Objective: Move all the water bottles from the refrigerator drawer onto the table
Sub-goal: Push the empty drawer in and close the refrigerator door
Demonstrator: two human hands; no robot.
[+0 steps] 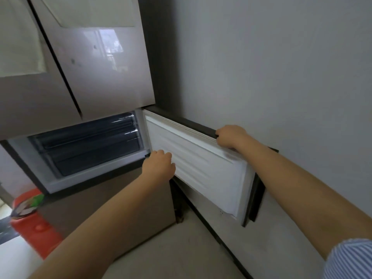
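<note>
Refrigerator (96, 77): tall and glossy, upper doors closed; it fills the space up and to the left of both sets of fingers.
Lower door (201, 170): swung wide open toward the wall, its white ribbed liner facing the camera. It lies between the two hands, so it needs to sit fully back before any drawer slides out.
Drawers (90, 150): two dark, stacked fronts in the open compartment, just left of and beyond the left fingers. The upper front looks glossy and may be slippery, so pull from an edge.
Water bottles: none visible; I judge they sit inside one of the closed drawers, past the left fingertips. No table is in view either.
Red bin (34, 224): low on the floor, well below and left of the fingers, clear of the drawer's path.
Right hand (231, 136): fingers curled over the door's dark top edge, clamped on it. Good practice is holding the door steady here.
Left hand (159, 166): knuckles toward the camera, at the door's hinge-side corner; whether its fingers are apart, together or gripping I cannot tell. It is nearest the drawers, so it should reach for the pull.
</note>
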